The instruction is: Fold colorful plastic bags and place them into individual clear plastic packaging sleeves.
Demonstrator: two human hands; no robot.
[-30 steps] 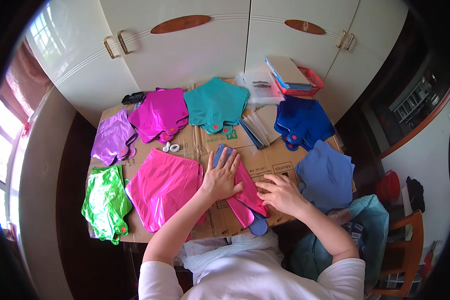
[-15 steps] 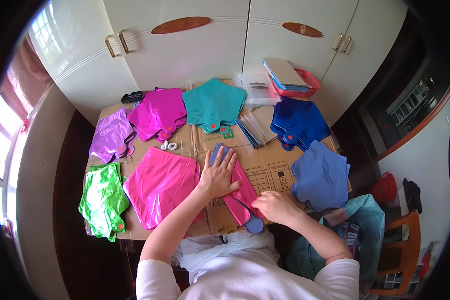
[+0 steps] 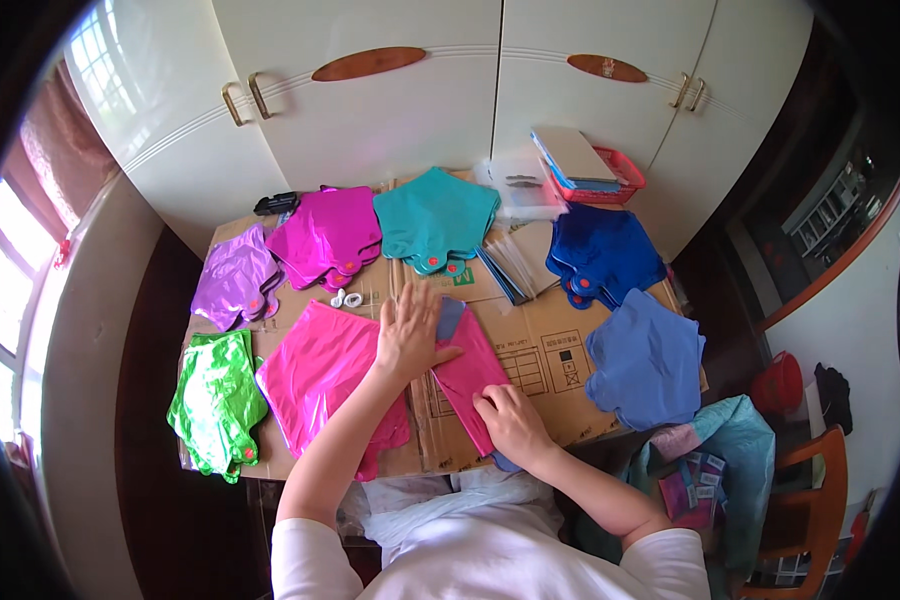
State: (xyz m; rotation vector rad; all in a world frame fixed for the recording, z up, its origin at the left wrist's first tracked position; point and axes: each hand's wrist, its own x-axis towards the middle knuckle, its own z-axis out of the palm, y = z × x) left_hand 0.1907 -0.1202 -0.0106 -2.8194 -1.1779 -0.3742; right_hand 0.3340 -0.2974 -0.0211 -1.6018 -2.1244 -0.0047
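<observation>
A brown cardboard sheet is bearing a pink foil stack, and right of it a narrow folded pink piece is lying, blue at its far end. The left hand is lying along its left side, fingers spread, thumb touching it; the right hand is resting fingers curled at its right edge, pinching or pressing, I cannot tell. Beyond the stack, 2 white rings are lying.

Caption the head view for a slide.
Left hand spread and right hand curled at a folded pink sheet on cardboard, among colourful piles.
</observation>
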